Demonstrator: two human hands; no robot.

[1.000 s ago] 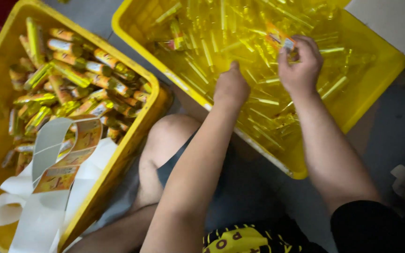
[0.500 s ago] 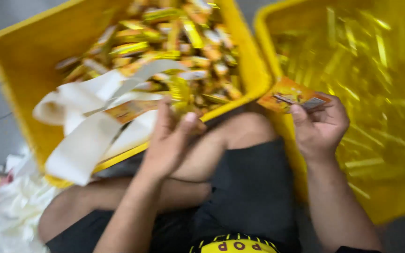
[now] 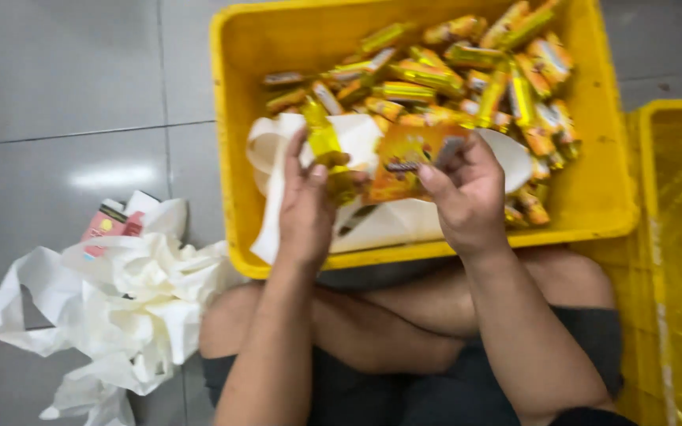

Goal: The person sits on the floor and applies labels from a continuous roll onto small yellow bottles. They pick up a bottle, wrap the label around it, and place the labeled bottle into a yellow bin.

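The grey tiled floor [image 3: 65, 79] is carrying everything here, and the person is sitting cross-legged on it, knees under the near edge of a large yellow crate [image 3: 234, 142]. A second yellow crate [image 3: 647, 158] is standing just beside it on the right, lined with clear yellow film; what lies in it is too blurred to tell. A heap of crumpled white backing paper [image 3: 120, 300] is lying on the floor to the left, well apart from the hands, with a small red carton [image 3: 104, 225] at its top edge. Inside the first crate, a pile of labelled tubes [image 3: 467, 71] is filling the far half, and loose white paper strip [image 3: 404, 221] is trailing over the near half. Judging by the pose, the labelling step is in hand: a sticker is being brought to a bare tube. The next move would call for squaring the sticker's edge to the tube before pressing it round. Both forearms are reaching forward over the crate's near rim, hands close together, palms turned inward. The left hand [image 3: 305, 209] is closing round a yellow tube [image 3: 325, 142], held upright with thumb and fingers wrapped about its lower part. The right hand [image 3: 467, 197] is pinching an orange sticker [image 3: 404, 162] by its right edge, the other fingers curled.
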